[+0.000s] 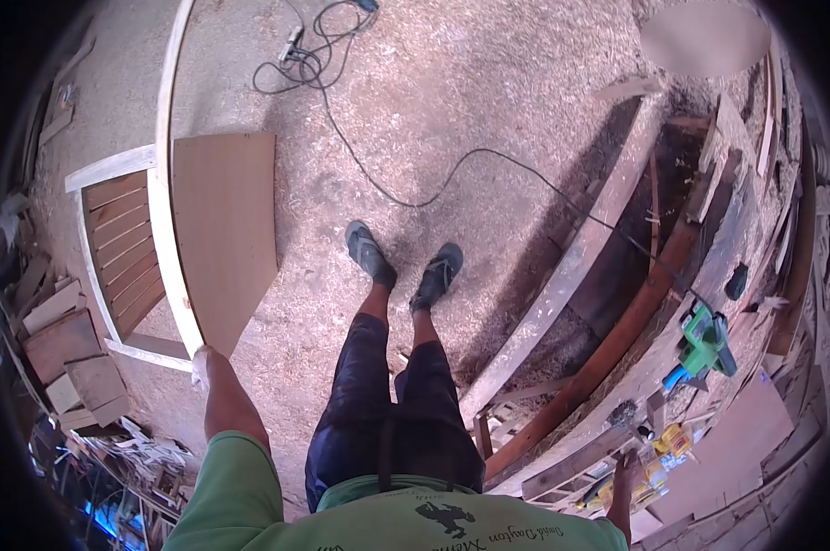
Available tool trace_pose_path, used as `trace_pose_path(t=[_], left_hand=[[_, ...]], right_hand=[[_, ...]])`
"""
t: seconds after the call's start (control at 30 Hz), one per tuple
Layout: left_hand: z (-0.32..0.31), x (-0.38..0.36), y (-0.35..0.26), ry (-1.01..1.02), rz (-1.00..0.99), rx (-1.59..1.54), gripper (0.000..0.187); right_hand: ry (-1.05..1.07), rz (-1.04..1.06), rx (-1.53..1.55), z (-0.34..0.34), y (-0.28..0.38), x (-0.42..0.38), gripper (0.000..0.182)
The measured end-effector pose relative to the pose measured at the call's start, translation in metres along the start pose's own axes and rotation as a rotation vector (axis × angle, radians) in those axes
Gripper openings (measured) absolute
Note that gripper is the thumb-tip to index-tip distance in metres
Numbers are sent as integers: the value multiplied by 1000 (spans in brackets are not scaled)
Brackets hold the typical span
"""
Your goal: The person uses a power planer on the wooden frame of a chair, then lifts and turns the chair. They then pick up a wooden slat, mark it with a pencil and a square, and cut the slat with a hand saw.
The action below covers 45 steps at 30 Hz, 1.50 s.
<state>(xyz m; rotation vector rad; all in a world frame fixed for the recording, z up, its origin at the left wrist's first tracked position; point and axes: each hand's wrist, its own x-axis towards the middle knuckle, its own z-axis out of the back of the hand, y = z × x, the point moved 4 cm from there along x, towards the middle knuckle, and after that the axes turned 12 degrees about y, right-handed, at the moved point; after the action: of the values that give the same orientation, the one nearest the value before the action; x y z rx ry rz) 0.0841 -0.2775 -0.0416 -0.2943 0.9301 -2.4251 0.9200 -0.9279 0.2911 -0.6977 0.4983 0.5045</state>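
My left hand (205,365) is closed on the lower end of a long pale wooden strip (165,220). Beside the strip lie a slatted wooden frame (130,248) on its left and a flat brown panel (226,220) on its right. My right hand (628,468) is at the lower right, over the cluttered bench, near a yellow power tool (674,441). Its fingers are too small and dark to make out, and so is anything in them. A green power tool (706,342) rests farther up the same bench.
A black cable (387,195) winds over the sawdust-covered floor (488,83) to the bench on the right. Long beams (571,257) edge that bench. Wood offcuts (66,354) are piled at the far left. My feet stand between the panel and the bench.
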Motion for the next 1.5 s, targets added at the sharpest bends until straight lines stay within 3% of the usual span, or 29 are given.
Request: trace_pose_path(t=[0.07,0.13,0.2,0.27,0.33,0.4,0.43,0.47,0.5,0.53,0.6,0.67,0.73,0.8,0.87,1.07,1.1,1.2,1.43,1.5], left_hand=[[8,-4,-2,85,-4,49,56],[-16,39,12,120,-34,297,53],[-26,54,19,122,-66,489,53],[-29,59,25,97,-85,527,54],[-12,37,19,109,-177,728,55],[0,22,12,130,-230,811,54],[2,21,14,139,-228,786,54],[2,20,16,145,-223,754,53],[-4,26,20,173,-198,768,51],[0,22,18,181,-211,789,52],[14,3,7,198,-241,826,53],[25,-11,-3,181,-238,823,49],[20,-4,4,91,-392,854,43],[3,19,34,-10,-533,875,42],[9,10,27,-20,-548,888,40],[14,4,32,-81,-620,871,37],[16,1,25,-51,-578,844,37],[24,5,25,-11,-584,880,39],[27,2,13,-5,-523,893,43],[27,4,14,-4,-523,904,43]], right_hand=[[129,14,-95,18,-8,-11,34],[324,-190,-138,49,-1,-26,44],[114,-171,-96,68,-2,-49,50],[40,-283,84,99,7,-60,52],[-15,-323,677,119,21,-51,46],[-245,176,603,123,41,-15,33],[-84,185,832,132,71,8,34],[16,83,943,204,182,2,37],[115,56,1199,220,237,19,43],[137,217,1264,249,306,23,50],[257,458,1261,293,420,47,41],[237,595,1148,335,525,56,38],[91,852,856,374,610,64,37],[95,976,727,401,674,74,32],[83,1044,540,442,740,54,34],[159,1481,633,489,917,34,33],[49,1608,524,498,950,32,31],[-154,1868,342,515,1029,18,26],[-677,2265,-376,492,1166,36,38],[-585,2291,-505,476,1176,50,42]])
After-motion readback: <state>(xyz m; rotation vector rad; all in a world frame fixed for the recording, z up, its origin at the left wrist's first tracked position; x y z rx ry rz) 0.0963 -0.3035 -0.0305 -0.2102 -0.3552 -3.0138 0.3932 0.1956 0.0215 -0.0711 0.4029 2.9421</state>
